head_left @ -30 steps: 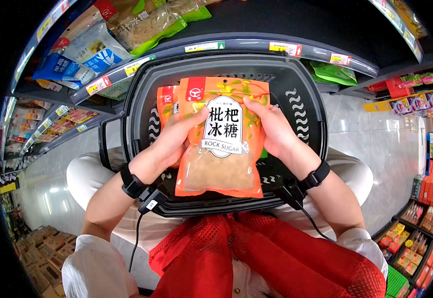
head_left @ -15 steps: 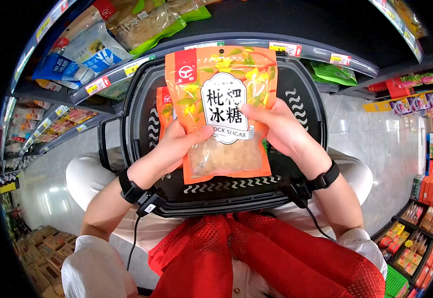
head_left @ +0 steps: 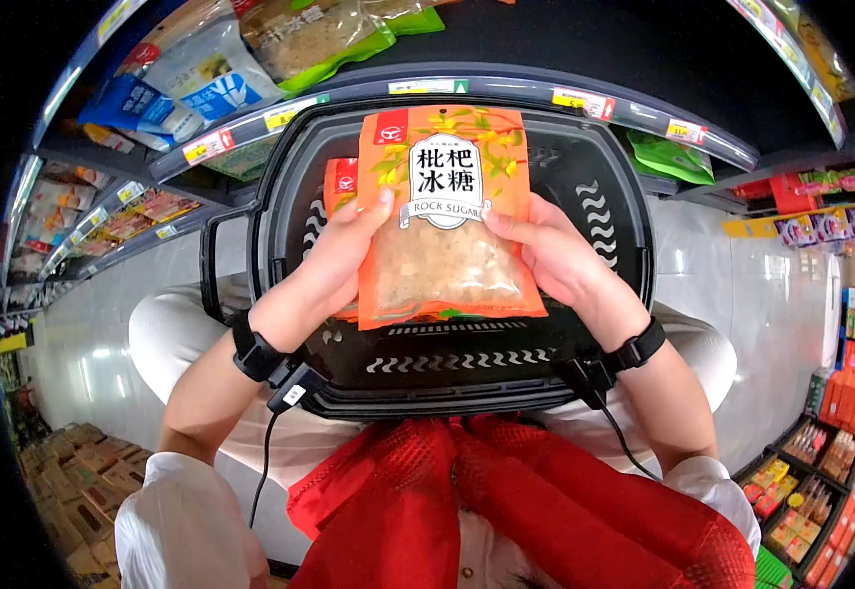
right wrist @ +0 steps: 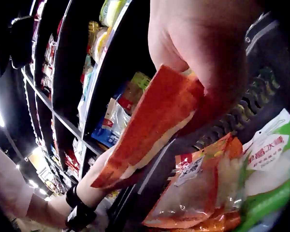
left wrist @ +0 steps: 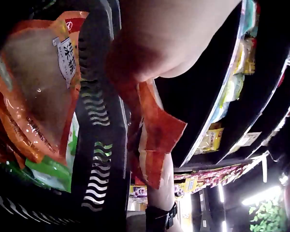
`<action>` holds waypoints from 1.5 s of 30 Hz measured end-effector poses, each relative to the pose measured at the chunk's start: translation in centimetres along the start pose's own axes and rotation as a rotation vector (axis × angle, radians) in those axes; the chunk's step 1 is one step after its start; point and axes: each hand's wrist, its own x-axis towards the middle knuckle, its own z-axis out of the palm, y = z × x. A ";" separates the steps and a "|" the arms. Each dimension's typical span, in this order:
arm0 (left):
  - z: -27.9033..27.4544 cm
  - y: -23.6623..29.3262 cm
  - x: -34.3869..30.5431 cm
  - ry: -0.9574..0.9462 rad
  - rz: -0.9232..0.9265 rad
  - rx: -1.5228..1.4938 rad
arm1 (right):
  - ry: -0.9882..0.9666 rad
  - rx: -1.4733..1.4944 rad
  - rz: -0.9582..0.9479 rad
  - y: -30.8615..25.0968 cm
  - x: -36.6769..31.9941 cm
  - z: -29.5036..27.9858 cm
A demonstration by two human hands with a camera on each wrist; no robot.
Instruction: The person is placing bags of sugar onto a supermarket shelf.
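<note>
In the head view an orange bag of rock sugar (head_left: 462,257), with a clear window below its white label, is held over a black shopping basket (head_left: 599,228). My left hand (head_left: 334,257) grips its left edge, thumb on the front and fingers hidden behind. On the opposite edge my right hand (head_left: 573,257) holds it the same way, thumb beside the label ribbon. Another orange bag (head_left: 342,177) shows behind it, inside the basket. The right wrist view shows similar rock sugar bags (right wrist: 183,198) lying there beside a white and green bag (right wrist: 268,162).
A shelf edge with price tags (head_left: 437,86) runs just beyond the basket. Blue and white sugar bags (head_left: 202,79) lie on that shelf at the left. Stacked cartons (head_left: 79,491) stand at the lower left, and racks of packets (head_left: 805,491) at the lower right.
The held bag rose toward the shelf, then came slightly lower. My right thumb shifted from the bag's upper corner down to its side. The head view has turned a little.
</note>
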 end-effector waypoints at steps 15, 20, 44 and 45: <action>-6.6 1.9 0.0 0.092 0.298 1.346 | 0.020 -0.005 0.143 5.0 4.4 2.8; -5.9 2.7 -1.9 -0.029 0.023 1.662 | 0.103 -0.254 0.059 8.2 5.7 4.5; -5.9 -0.5 1.2 -0.183 -0.063 2.160 | 0.177 -1.780 -0.749 10.2 10.0 4.9; -5.8 -0.6 1.2 -0.186 -0.070 2.158 | 0.177 -1.787 -0.763 10.3 9.9 4.8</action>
